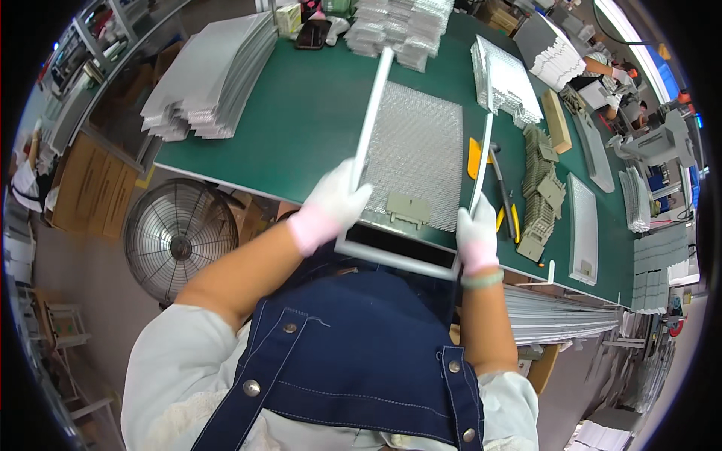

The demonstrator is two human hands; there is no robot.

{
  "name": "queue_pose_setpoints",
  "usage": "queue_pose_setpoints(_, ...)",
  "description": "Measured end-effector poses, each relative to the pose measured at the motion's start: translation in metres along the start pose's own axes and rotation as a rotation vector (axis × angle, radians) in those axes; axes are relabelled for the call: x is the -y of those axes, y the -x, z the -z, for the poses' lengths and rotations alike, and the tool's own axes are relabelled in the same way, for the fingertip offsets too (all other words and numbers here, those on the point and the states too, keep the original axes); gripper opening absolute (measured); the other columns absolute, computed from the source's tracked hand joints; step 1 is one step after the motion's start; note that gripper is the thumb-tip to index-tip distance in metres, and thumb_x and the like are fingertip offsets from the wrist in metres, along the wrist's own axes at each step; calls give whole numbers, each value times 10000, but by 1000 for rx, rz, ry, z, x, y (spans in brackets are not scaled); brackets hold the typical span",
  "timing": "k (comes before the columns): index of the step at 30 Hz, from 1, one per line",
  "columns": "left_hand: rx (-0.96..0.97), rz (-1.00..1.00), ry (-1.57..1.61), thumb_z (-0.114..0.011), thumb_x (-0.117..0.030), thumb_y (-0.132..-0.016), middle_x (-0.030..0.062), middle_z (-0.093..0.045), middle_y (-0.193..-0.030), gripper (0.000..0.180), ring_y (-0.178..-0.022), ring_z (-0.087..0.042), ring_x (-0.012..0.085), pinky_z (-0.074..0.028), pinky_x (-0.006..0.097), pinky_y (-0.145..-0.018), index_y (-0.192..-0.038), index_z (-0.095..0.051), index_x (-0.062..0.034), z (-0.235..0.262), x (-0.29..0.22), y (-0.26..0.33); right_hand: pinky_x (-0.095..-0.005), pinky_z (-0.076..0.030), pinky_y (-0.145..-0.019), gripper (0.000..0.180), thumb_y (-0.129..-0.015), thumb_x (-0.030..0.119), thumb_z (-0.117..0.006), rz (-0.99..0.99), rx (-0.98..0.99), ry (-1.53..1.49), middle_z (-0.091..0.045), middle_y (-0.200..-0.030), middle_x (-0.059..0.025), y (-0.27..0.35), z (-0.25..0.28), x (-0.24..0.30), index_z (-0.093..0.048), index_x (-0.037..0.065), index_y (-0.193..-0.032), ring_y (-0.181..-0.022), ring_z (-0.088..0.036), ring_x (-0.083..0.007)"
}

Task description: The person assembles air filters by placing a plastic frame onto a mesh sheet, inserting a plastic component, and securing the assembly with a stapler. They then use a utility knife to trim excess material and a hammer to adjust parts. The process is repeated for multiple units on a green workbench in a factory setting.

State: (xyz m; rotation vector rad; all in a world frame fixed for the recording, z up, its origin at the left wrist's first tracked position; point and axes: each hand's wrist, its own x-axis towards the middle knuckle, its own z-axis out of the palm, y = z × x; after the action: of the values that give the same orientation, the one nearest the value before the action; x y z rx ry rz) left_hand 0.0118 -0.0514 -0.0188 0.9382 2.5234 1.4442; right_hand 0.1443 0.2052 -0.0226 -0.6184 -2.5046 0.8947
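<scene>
My left hand (pixel 335 203), in a white glove, grips the left rail of a white U-shaped metal frame (pixel 370 124). My right hand (pixel 476 233), also gloved, holds the frame's right rail near its lower corner. The frame surrounds a silver mesh filter panel (pixel 417 150) lying on the green table (pixel 301 120). A grey plastic latch (pixel 407 207) sits at the panel's near edge. The frame's bottom bar hangs over the table's front edge, just above my apron.
Stacks of mesh panels (pixel 214 75) lie at the left and far end (pixel 402 26). Grey latches (pixel 541 188), yellow-handled tools (pixel 475 154) and finished filters (pixel 583 225) sit to the right. A floor fan (pixel 174 237) stands at lower left. Another person (pixel 613 75) works at the far right.
</scene>
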Motion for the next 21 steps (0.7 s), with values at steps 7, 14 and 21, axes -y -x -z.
queue_pose_setpoints(7, 88, 169, -198, -590, -261, -905, 231, -667, -886, 344, -872, -655, 384, -515, 458, -779, -1096, -600, 26, 7, 24, 7, -418, -510, -899, 352, -880, 144, -601, -159, 93, -86, -700, -1039, -214, 14, -24, -3, -599, -16, -1194, -995, -670, -375)
queue_pose_setpoints(14, 333, 487, -265, -668, -371, -916, 160, -687, -793, 394, -742, -679, 285, -526, 417, -709, -926, -681, 23, 31, 22, 59, -321, -542, -804, 634, -880, 232, -731, -216, 192, -78, -716, -998, -145, 103, -20, 29, -450, -45, -1377, -876, -703, -214)
queue_pose_setpoints(21, 180, 735, 824, -664, -244, -966, 86, -656, -1026, 310, -911, -647, 148, -551, 306, -863, -1099, -643, 35, 9, 44, 75, -215, -526, -607, 535, -910, -21, -641, -566, 66, -934, -642, -928, -90, 97, -36, 7, -359, -78, -1362, -732, -639, -127)
